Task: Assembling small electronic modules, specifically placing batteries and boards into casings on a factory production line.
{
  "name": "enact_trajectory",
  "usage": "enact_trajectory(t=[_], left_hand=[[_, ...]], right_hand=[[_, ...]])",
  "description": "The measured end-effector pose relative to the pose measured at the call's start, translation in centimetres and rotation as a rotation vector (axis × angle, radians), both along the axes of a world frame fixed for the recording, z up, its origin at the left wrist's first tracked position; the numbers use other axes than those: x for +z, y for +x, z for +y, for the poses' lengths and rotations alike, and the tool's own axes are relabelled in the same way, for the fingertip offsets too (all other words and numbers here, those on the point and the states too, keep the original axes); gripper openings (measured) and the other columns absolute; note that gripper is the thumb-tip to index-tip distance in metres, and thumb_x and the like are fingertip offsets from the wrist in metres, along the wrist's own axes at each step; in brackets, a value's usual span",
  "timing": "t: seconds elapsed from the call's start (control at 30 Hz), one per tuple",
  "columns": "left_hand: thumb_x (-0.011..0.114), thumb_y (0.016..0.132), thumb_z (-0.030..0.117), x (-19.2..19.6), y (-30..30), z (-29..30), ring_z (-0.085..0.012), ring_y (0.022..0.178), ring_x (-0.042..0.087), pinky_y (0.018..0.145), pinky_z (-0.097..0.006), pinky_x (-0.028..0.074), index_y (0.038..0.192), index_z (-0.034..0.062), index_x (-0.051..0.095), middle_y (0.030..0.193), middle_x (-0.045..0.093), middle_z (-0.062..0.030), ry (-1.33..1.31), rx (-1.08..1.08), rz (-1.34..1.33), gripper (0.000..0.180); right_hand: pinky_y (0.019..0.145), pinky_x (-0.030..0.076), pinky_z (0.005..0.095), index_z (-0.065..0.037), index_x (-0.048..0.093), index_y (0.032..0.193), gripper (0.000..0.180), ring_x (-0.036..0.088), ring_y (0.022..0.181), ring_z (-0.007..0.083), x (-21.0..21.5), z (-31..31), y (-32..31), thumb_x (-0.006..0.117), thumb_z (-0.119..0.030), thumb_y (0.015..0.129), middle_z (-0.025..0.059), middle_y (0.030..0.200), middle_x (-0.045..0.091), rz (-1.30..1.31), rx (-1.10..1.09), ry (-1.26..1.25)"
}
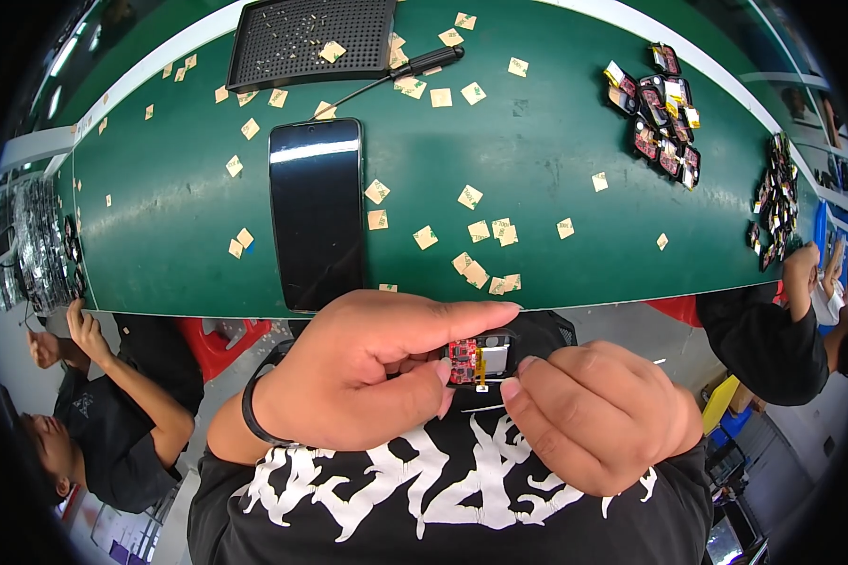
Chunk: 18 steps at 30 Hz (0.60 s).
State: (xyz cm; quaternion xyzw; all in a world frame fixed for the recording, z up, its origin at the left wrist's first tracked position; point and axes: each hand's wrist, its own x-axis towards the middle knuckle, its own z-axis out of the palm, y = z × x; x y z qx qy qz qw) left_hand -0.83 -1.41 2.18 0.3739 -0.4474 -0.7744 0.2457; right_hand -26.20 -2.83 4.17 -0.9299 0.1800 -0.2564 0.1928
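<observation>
Red-boarded small module (478,359) with yellow flex, pinched by both hands.

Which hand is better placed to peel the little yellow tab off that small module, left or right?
Probably the right hand: its fingertips sit beside the yellow tab, while the left hand has the small module in its grip, steadying it.

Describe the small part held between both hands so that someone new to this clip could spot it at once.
Start at the green work mat with the black phone lying on it, then drop below its near edge to where the left hand and right hand meet. Pinched between their fingertips is a small electronic module: red circuit board, silvery block, yellow strip, the only such part off the mat.
</observation>
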Motion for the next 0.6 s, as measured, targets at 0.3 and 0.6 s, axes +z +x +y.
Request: enact_trajectory(t=[0.3, 0.6], left_hand=[[0.057, 0.087, -0.014, 0.3, -0.5, -0.4, -0.0057, 0.067, 0.062, 0.061, -0.02, 0.048, 0.134, -0.0039, 0.065, 0.081, 0.066, -0.0043, -0.071, 0.026, -0.052, 0.049], [0.063, 0.096, -0.007, 0.4, -0.3, -0.1, -0.006, 0.066, 0.065, 0.056, -0.021, 0.05, 0.129, -0.0034, 0.068, 0.08, 0.068, -0.0046, -0.051, 0.094, -0.155, 0.033]], right_hand=[[0.054, 0.047, 0.0274, 0.003, 0.067, 0.076, 0.011, 0.059, 0.071, 0.0212, 0.1, 0.1, 0.6, 0.072, -0.006, 0.077, 0.0117, 0.082, 0.062, 0.052, -0.044, -0.093], [0.053, 0.047, 0.0291, 0.004, 0.068, 0.088, 0.019, 0.058, 0.067, 0.0206, -0.3, 0.0, -0.5, 0.072, -0.004, 0.071, 0.0124, 0.086, 0.062, 0.026, -0.118, -0.005]])
